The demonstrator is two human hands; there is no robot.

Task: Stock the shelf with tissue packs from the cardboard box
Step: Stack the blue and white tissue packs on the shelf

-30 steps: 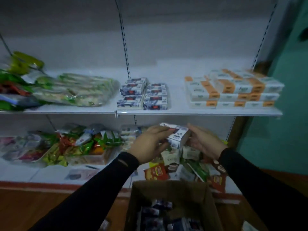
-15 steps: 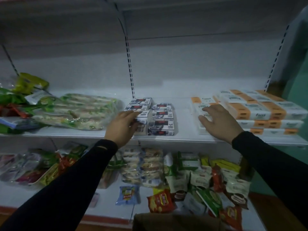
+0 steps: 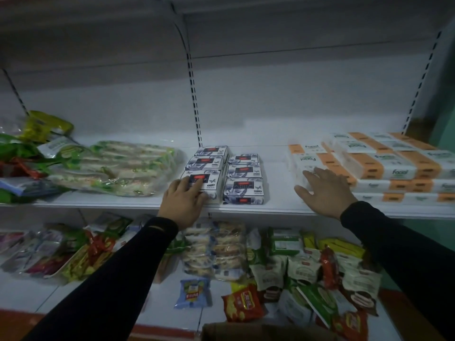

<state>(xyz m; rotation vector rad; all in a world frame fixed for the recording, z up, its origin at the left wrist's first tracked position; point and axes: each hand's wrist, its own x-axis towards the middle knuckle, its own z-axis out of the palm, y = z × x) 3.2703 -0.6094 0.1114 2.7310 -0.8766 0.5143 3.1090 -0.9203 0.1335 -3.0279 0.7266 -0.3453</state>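
Tissue pack (image 3: 202,183) lies on front stack, L column, mid shelf (image 3: 246,209); left hand (image 3: 184,200) flat on it, fingers loose, likely squaring w/ neighbours. Right hand (image 3: 325,190) spread open, resting by orange-label packs (image 3: 369,166), prob. steadying. Cardboard box (image 3: 258,332) below, contents unseen.

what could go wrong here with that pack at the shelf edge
The left hand rests on the front tissue pack, which sits close to the shelf lip; a pull backward might drag it off. The right hand presses the orange-banded stack, which could shift.
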